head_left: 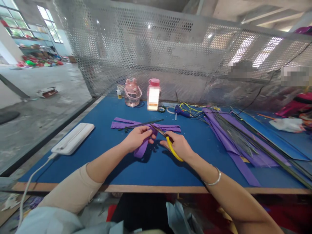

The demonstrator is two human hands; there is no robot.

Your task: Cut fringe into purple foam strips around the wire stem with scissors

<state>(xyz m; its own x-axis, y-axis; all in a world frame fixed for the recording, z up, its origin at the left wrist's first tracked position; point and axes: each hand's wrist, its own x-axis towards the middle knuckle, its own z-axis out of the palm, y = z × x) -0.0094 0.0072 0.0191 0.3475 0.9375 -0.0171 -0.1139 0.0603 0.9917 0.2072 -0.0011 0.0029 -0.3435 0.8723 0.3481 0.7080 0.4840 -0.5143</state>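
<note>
My left hand (137,137) is closed round a folded purple strip (142,149) that hangs down toward me over the blue table (102,162). My right hand (179,145) grips yellow-handled scissors (170,144), whose blades point up-left and meet the top of the strip by my left fingers. Just behind both hands lie fringed purple strips (126,124) with dark thin stems (141,125) across them.
A white flat device (73,138) with a cable lies at the left. At the back stand a pink jug (132,93), a pink bottle (154,94), a small glue bottle (119,93) and a blue glue gun (181,112). Purple sheets and long stems (239,139) cover the right. A perforated metal screen (170,48) rises behind.
</note>
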